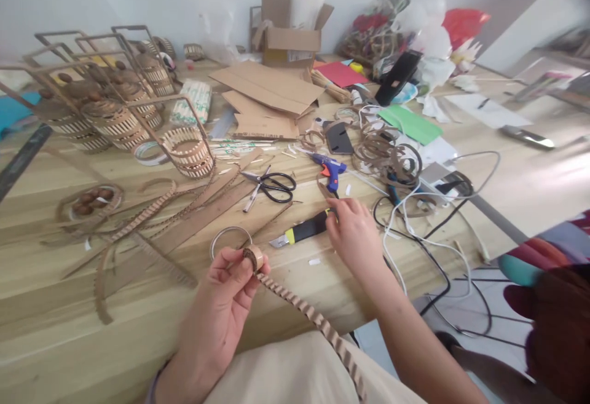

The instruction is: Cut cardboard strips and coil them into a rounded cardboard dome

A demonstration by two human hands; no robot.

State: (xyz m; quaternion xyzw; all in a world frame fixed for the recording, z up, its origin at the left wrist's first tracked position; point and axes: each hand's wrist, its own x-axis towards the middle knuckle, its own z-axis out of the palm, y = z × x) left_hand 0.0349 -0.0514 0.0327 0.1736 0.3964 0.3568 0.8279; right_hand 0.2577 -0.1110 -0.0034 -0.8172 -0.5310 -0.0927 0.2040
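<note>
My left hand (230, 302) pinches a small coil of corrugated cardboard strip (252, 259) between thumb and fingers. The strip's loose tail (318, 321) runs down over my lap. My right hand (354, 235) lies over the handle end of a black and yellow utility knife (310, 227), its blade pointing left. Just beyond the right fingertips are a short brown strip (325, 190) and a blue glue gun (332, 170); whether the fingers grip anything is hidden. A tape ring (216, 232) lies behind the coil. Black-handled scissors (276, 187) and a pen (251, 198) lie further back.
Several small cardboard lanterns (113, 118) with handles stand at the back left, with a handled basket (188, 152) nearer. Flat cardboard (271, 87) and an open box (295, 41) are behind. White cables (408, 256) and coiled strips (387, 152) spread at right.
</note>
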